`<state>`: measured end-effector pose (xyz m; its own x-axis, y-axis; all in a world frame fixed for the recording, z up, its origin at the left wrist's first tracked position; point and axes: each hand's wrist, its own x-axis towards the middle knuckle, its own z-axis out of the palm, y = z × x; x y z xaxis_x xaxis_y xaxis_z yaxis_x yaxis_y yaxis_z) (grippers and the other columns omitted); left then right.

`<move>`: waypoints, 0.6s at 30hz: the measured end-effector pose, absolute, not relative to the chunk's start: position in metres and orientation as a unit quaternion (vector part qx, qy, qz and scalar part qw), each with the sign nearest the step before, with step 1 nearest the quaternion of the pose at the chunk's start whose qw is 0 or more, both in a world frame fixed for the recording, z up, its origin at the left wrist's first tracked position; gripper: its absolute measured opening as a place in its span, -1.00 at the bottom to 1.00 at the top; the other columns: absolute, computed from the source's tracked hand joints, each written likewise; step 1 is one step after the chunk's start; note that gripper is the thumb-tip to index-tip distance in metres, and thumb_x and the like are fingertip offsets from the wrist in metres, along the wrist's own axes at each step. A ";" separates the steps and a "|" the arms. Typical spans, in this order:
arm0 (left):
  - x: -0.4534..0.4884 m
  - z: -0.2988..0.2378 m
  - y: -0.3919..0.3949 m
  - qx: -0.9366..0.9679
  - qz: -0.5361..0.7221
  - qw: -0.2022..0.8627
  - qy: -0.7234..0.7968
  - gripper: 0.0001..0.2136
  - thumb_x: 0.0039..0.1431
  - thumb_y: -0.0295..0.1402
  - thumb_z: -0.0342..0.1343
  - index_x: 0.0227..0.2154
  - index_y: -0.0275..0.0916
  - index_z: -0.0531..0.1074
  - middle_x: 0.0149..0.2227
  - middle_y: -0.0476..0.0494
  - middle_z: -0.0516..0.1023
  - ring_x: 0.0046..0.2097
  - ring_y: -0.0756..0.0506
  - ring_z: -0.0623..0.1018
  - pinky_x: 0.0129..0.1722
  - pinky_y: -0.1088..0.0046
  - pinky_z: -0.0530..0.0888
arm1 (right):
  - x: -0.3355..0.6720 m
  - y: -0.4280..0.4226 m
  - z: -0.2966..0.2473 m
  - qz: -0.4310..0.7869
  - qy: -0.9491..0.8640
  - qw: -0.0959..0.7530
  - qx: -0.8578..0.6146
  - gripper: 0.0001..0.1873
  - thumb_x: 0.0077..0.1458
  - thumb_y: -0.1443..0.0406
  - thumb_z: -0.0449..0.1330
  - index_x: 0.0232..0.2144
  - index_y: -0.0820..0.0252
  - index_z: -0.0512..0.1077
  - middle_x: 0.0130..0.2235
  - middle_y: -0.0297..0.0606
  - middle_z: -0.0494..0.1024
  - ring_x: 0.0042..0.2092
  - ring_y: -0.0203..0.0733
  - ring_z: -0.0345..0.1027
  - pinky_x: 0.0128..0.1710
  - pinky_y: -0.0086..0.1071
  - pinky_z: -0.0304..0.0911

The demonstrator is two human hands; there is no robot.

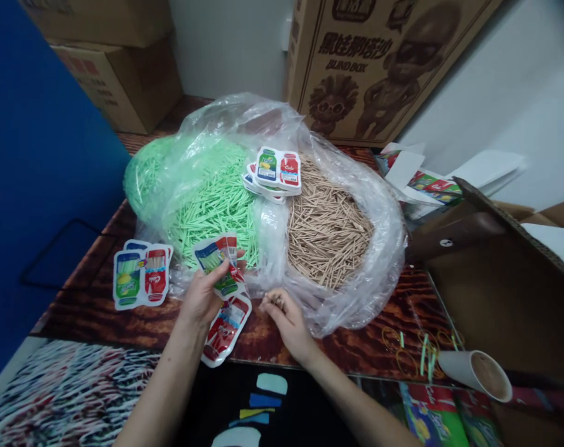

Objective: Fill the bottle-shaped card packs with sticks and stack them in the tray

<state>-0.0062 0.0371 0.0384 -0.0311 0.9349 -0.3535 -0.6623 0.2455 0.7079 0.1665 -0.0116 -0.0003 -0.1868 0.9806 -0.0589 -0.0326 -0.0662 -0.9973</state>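
My left hand (pixel 202 295) grips a printed pouch (pixel 219 261) with green and red bottle pictures; green sticks show inside its upper part, and its red lower half (pixel 227 328) hangs past the table edge. My right hand (pixel 284 316) is closed in a pinch on a small bunch of brown sticks (pixel 276 301), just right of the pouch. Behind both hands lies a clear plastic bag (pixel 384 248) holding a heap of green sticks (pixel 212 205) on the left and a heap of brown sticks (pixel 328 226) on the right.
A stack of filled pouches (pixel 140 276) lies on the dark wooden table (pixel 100 316) at left. More pouches (pixel 277 169) rest on the bag. Cardboard boxes (pixel 370 62) stand behind; an open box (pixel 496 292) sits right, with a paper cup (pixel 477 372) and rubber bands (pixel 412 347).
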 end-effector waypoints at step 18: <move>-0.026 0.017 0.010 0.097 0.597 0.663 0.441 -0.65 -0.28 -0.44 0.41 -0.32 -0.28 0.51 -0.39 -0.09 0.65 -0.42 -0.07 0.60 -0.37 0.45 0.52 | 0.160 -0.021 -0.023 0.492 -0.593 0.419 -0.480 -0.85 0.22 0.26 0.06 -0.31 0.14 0.41 -0.34 -0.29 0.46 -0.25 -0.19 0.36 -0.19 -0.34 0.20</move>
<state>-0.0261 0.0097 0.0173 -0.1016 0.8771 -0.4695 -0.7055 0.2693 0.6556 0.1597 -0.0212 -0.0230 -0.1879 0.9819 0.0245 0.1566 0.0546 -0.9862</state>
